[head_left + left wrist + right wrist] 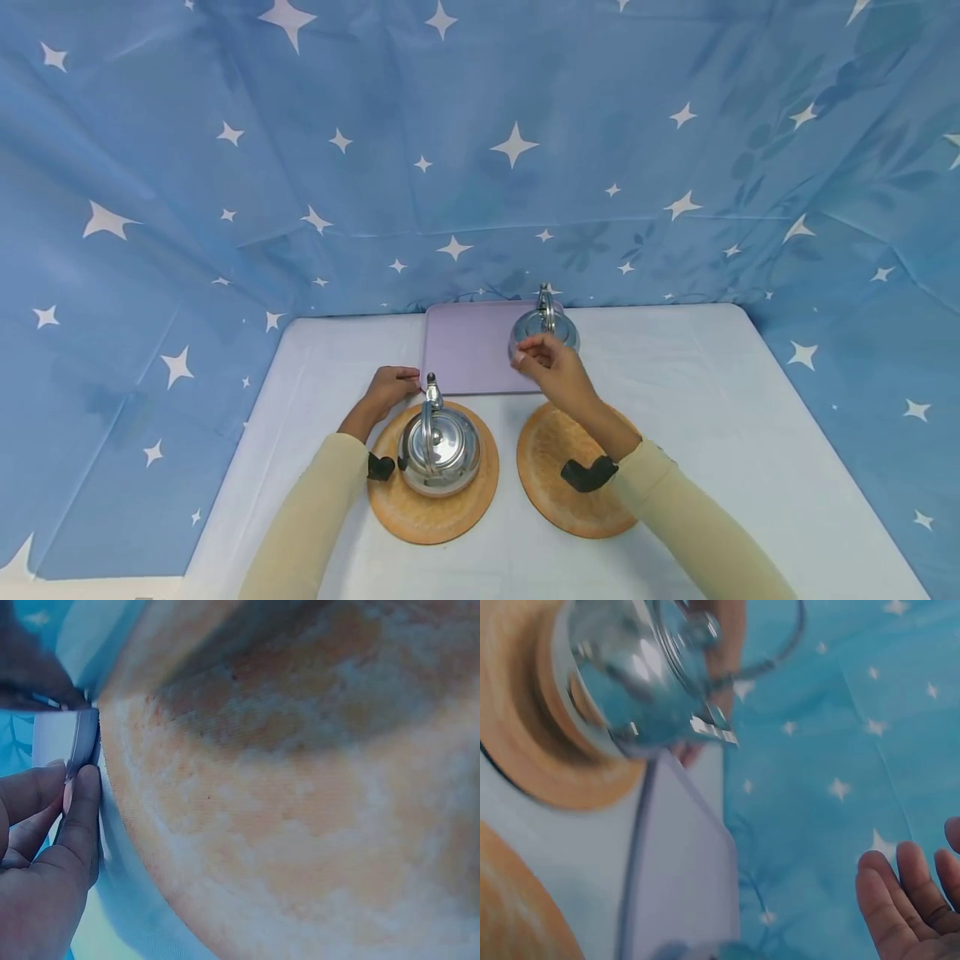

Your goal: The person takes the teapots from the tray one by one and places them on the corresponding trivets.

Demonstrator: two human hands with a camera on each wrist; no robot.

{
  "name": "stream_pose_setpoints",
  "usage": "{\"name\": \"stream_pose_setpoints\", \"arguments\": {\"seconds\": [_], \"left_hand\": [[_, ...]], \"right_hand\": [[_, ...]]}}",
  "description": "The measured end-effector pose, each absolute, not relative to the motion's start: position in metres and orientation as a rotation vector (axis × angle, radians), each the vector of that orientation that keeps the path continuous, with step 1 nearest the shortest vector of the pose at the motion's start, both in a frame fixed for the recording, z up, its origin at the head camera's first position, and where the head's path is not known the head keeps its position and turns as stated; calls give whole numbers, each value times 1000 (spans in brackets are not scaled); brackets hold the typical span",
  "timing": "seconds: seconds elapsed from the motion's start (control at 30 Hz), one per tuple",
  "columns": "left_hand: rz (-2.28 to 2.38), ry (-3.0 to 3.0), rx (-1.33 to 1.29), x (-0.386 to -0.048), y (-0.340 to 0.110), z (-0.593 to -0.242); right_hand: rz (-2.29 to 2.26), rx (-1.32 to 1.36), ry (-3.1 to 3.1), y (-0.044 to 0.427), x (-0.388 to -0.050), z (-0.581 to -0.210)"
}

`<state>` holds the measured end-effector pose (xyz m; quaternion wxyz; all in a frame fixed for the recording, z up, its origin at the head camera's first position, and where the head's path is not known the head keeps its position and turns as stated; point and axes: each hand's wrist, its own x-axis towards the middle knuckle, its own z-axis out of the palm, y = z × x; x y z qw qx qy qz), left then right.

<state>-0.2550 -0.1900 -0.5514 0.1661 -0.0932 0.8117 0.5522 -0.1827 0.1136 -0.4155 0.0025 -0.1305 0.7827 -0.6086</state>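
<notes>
My left hand point(390, 387) is at the front left corner of a flat lilac tray point(468, 346). In the left wrist view its thumb and fingers point(79, 817) pinch the tray's edge. My right hand point(553, 371) is over the tray's right side, its fingers point(919, 896) loosely bent with nothing between them. Just behind that hand a shiny kettle point(568, 333) stands at the tray's right end, partly hidden by it. Another shiny metal kettle point(446, 450), handle raised, stands on the left round orange mat point(480, 496), beside my left wrist.
A second round orange mat point(542, 450) lies under my right forearm. White cloth point(675, 367) covers the table. A blue curtain with white stars point(487, 200) hangs behind and at both sides.
</notes>
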Motion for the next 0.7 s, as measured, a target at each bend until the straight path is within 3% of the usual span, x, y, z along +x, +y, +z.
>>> {"name": "stream_pose_setpoints", "arguments": {"seconds": [0.33,0.7], "left_hand": [[1528,2332,-269,-256,-190,-551],[1596,2320,-303,-257,-187,-552]], "right_hand": [[-2036,-235,2535,150,-206,-410],[-1997,-44,2611,174,-238,-453]]}}
